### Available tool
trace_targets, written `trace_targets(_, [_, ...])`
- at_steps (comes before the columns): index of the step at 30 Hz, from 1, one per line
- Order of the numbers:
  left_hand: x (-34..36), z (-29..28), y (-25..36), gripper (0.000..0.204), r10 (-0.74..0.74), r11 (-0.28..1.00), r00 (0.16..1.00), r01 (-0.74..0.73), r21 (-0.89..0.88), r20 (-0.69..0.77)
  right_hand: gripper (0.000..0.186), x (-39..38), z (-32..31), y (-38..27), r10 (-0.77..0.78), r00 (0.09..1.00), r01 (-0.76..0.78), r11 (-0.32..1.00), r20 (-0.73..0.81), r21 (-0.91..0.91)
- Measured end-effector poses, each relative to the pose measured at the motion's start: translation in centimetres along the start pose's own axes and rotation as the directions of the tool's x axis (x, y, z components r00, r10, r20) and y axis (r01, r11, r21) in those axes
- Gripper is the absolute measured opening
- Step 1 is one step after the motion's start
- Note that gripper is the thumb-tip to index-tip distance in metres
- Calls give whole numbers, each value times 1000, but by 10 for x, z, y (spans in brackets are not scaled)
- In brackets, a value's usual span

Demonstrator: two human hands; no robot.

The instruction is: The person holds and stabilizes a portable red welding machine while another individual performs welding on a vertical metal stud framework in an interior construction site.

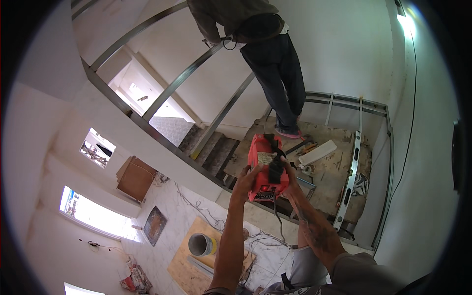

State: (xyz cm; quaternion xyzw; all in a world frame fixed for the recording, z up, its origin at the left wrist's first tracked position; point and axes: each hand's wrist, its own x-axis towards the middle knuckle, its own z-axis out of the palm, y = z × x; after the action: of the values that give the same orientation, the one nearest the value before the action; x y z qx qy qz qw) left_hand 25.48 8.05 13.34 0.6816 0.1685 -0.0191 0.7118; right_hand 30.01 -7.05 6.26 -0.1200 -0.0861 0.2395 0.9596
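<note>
A red inverter welder (pixel 265 160) with a black carrying strap (pixel 276 172) and a round fan grille is held up in front of me between my two hands. My left hand (pixel 247 180) is closed on its left side. On its right side, by the strap, my right hand (pixel 289 175) grips it. A grey cable (pixel 278 221) hangs from the grille end toward the floor. Another lead rises from the far end. Beyond the welder is a worn wooden platform (pixel 327 132), and whether the welder touches it I cannot tell.
Another person (pixel 278 64) stands on the platform, hands at a metal frame bar (pixel 187 78). A long spirit level (pixel 350 182) leans at right, near a white block (pixel 317 152) and loose tools. Stairs (pixel 211 150) descend at left. Below lie a bucket (pixel 200 244), plywood (pixel 184 268) and tangled cables (pixel 199 209).
</note>
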Motion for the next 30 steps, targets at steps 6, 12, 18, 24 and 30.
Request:
trace_targets(6, [0, -2, -3, 71, 28, 999, 1000, -28, 24, -3, 42, -5, 2, 1, 0, 1000, 0, 1000, 8, -7])
trace_targets(12, [2, -8, -9, 65, 31, 999, 999, -32, 24, 38, 43, 3, -12, 3, 20, 990, -25, 999, 137, 29])
trace_targets(18, [-3, -4, -6, 64, 34, 999, 999, -35, 22, 34, 44, 0, -7, 3, 41, 993, -47, 998, 107, 51])
trace_targets(24, [-9, -1, 1, 66, 27, 1000, 999, -26, -11, 32, 40, -6, 5, 3, -7, 1000, 7, 1000, 2, -6])
trace_targets(30, [-10, -2, 0, 67, 23, 1000, 1000, -23, 10, 7, 38, -3, -5, 4, 7, 999, -7, 1000, 52, -11])
